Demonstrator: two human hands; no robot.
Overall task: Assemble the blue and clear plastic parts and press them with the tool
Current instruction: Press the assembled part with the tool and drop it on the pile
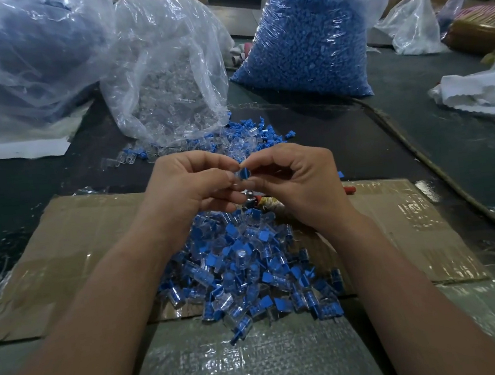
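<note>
My left hand [190, 183] and my right hand [296, 181] meet above the table, both pinching one small blue part [243, 174] between fingertips; a clear part at it is hard to make out. Under my hands, part of a metal tool with a red handle [255, 201] shows on the cardboard [70, 238]. A heap of joined blue-and-clear pieces [249, 267] lies below my wrists. Loose blue and clear parts [234, 139] are scattered beyond my hands.
An open bag of clear parts [166, 82] stands behind my hands, a bag of blue parts [306, 41] to its right, another large bag [15, 59] at the far left. Crumpled white plastic [482, 92] lies at the right. Woven sheeting [244, 363] covers the near edge.
</note>
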